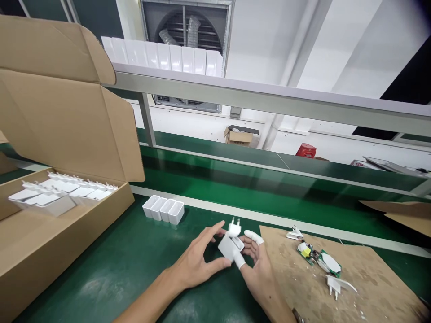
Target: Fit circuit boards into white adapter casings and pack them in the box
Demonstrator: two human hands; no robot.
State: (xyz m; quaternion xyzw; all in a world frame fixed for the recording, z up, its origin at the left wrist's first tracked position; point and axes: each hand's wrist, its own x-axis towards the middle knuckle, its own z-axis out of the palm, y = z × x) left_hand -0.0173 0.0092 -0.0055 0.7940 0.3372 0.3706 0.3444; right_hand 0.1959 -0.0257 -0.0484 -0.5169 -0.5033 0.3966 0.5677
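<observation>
A white plug-in power adapter (229, 246) with two prongs pointing up is in my right hand (257, 264), held between its thumb and fingers. White finger covers sit on the thumb and index finger of that hand. My left hand (202, 255) is beside the adapter with thumb and fingers apart; its thumb tip lies close to the lower corner, and I cannot tell whether it touches. Behind the left hand stands a row of several white open-topped adapter cases (163, 209). To the right, circuit boards (318, 258) and a loose plug cover (336, 285) lie on brown cardboard (299, 287).
An open cardboard box (111, 199) on the left holds several white adapters (63, 190) with prongs up. Another plug piece (294, 233) lies on the cardboard's far edge. A green conveyor belt (208, 179) runs behind the table, beneath a rail shelf (256, 94) bearing white cases (175, 58).
</observation>
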